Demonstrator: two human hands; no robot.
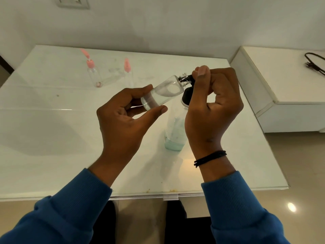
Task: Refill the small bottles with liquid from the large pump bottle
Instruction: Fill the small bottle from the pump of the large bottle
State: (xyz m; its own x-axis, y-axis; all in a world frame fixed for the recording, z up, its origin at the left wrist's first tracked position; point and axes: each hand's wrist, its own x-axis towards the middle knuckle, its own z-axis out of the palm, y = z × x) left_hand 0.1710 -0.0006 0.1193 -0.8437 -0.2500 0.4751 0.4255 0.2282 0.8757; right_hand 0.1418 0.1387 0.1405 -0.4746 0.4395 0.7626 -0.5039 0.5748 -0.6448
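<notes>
Between both hands, small clear bottle (161, 92), mouth against black pump nozzle (186, 78).

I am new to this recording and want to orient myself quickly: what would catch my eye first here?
At centre, the left hand holds a small clear bottle tilted, its open neck against the black nozzle of the pump bottle, whose pump head the right hand grips. The pump bottle stands on the white table with only a little bluish liquid at the bottom. Two pink-capped bottles stand at the far left.
</notes>
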